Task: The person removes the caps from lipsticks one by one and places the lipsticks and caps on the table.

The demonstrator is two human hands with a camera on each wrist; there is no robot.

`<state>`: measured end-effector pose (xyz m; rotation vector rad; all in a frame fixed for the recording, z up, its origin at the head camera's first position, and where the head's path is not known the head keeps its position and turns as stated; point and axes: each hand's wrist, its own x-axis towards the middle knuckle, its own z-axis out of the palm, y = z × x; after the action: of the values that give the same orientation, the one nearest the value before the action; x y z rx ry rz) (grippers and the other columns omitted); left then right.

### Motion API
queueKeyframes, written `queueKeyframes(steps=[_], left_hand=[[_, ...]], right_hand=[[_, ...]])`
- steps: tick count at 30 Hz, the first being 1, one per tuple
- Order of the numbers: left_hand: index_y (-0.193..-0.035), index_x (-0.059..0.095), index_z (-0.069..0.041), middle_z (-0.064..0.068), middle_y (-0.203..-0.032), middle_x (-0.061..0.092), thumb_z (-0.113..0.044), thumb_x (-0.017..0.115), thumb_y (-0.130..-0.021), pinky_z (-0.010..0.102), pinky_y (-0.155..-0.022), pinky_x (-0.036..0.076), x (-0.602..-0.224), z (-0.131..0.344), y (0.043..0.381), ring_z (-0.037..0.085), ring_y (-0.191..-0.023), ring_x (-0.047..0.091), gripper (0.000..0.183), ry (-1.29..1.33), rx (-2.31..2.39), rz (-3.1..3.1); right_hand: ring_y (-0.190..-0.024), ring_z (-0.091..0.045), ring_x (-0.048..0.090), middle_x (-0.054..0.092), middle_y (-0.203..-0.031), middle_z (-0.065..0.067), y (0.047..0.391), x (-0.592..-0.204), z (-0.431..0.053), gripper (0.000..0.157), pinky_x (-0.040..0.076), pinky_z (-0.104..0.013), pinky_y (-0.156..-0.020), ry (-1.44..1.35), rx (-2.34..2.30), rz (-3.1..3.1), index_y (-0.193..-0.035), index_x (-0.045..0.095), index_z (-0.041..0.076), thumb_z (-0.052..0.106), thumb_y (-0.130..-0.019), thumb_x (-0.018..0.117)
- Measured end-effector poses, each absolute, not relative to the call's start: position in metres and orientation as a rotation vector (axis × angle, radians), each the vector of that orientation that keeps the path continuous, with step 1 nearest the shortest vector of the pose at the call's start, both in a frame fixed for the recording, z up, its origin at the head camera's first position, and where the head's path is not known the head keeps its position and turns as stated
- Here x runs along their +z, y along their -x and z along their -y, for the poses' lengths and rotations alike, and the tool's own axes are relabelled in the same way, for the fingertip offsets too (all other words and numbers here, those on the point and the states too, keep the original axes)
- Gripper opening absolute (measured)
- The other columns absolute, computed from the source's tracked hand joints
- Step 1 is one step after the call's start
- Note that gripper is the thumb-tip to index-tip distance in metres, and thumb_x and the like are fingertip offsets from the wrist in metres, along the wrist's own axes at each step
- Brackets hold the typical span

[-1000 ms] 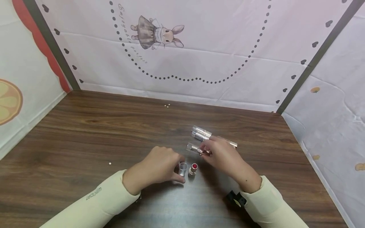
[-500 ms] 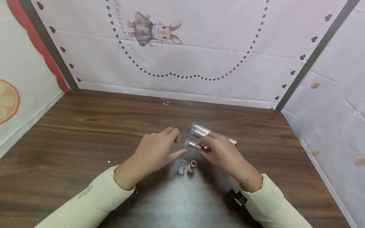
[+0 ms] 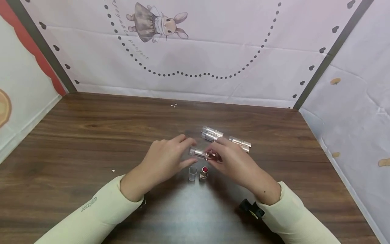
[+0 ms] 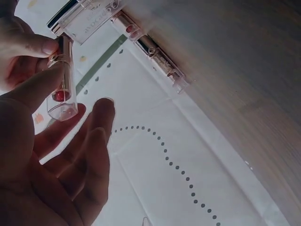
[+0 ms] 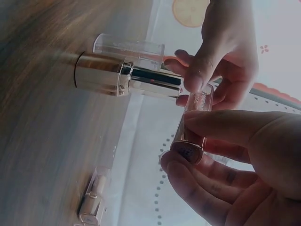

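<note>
My right hand [image 3: 236,164] grips the base of a capped lipstick [image 3: 198,153] between thumb and fingers, raised over the table. Its clear cap points left, towards my left hand [image 3: 159,161]. The left thumb and fingers are spread on either side of that cap; in the right wrist view the left thumb lies at the cap's end, and I cannot tell whether it touches. Nearer to me, an uncapped red lipstick [image 3: 203,174] stands upright. Just left of it a loose clear cap [image 3: 192,174] stands on the table; both show large in the right wrist view.
Two capped lipsticks [image 3: 212,133] lie side by side behind my hands. More lipsticks [image 3: 240,142] lie to their right, partly behind the right hand. Small white bits [image 3: 174,105] dot the brown wooden table [image 3: 91,135]. Printed cloth [image 3: 207,57] encloses the back and sides.
My left hand has left the loose cap standing and moved up to the held lipstick's cap. The right hand has brought that lipstick slightly left. The view has tilted down a little.
</note>
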<state>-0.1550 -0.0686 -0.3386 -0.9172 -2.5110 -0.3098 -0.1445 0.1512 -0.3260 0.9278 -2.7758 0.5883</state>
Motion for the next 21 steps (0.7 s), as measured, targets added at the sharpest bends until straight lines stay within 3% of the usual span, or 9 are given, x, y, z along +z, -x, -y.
queueKeyframes(steps=[8, 15, 21], left_hand=[[-0.096, 0.075, -0.02, -0.009, -0.078, 0.072, -0.042, 0.083, -0.079, 0.025, -0.04, 0.032, -0.3365, 0.0694, 0.1587, 0.008, -0.048, 0.052, 0.029, 0.97, -0.357, 2.393], [-0.096, 0.076, -0.02, -0.008, -0.076, 0.074, -0.043, 0.081, -0.081, 0.024, -0.04, 0.031, -0.3333, 0.07, 0.1582, 0.007, -0.047, 0.052, 0.028, 0.96, -0.357, 2.403], [-0.095, 0.076, -0.02, -0.008, -0.075, 0.073, -0.042, 0.082, -0.08, 0.025, -0.041, 0.032, -0.3338, 0.0701, 0.1575, 0.007, -0.048, 0.054, 0.027, 0.929, -0.367, 2.412]], right_hand=[[-0.077, -0.008, 0.063, 0.065, -0.094, -0.001, 0.1429, -0.3222, -0.1514, 0.019, 0.053, -0.02, -0.067, -0.924, 0.607, 2.749, -0.101, 0.073, 0.011, 0.012, -0.083, 0.081], [-0.079, -0.011, 0.066, 0.067, -0.09, 0.001, 0.147, -0.3242, -0.1536, 0.023, 0.053, -0.025, -0.069, -0.877, 0.619, 2.745, -0.105, 0.072, 0.011, 0.015, -0.084, 0.081], [-0.076, -0.012, 0.066, 0.07, -0.085, 0.004, 0.1497, -0.3246, -0.153, 0.017, 0.051, -0.024, -0.066, -0.857, 0.627, 2.775, -0.101, 0.072, 0.012, 0.017, -0.086, 0.08]])
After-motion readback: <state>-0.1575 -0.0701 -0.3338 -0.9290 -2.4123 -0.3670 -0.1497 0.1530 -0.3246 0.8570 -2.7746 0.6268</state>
